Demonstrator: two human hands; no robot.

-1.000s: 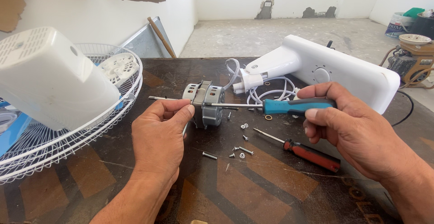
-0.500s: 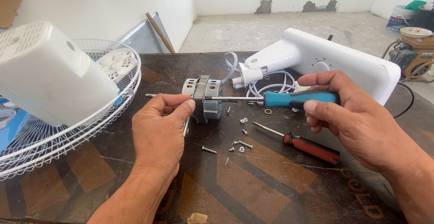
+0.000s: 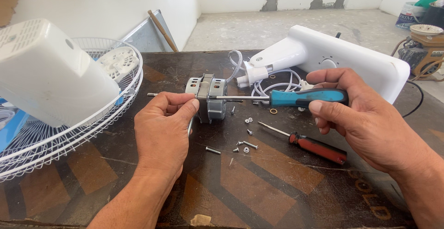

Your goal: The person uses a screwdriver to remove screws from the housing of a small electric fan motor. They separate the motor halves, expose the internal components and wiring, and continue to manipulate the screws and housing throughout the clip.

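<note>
A small grey metal fan motor stands on the dark table, its shaft sticking out to the left. My left hand grips the motor's near left side with thumb and fingers. My right hand holds a screwdriver with a blue and black handle level, and its tip meets the right face of the motor. Several loose screws and nuts lie on the table just in front of the motor.
A red-handled screwdriver lies near the screws. Behind stands a white fan base with a coiled white cable. A white fan housing and wire guard fill the left side.
My right hand has brought the blue screwdriver leftward and slightly up, and its tip is now against the motor. My left hand stays on the motor.
</note>
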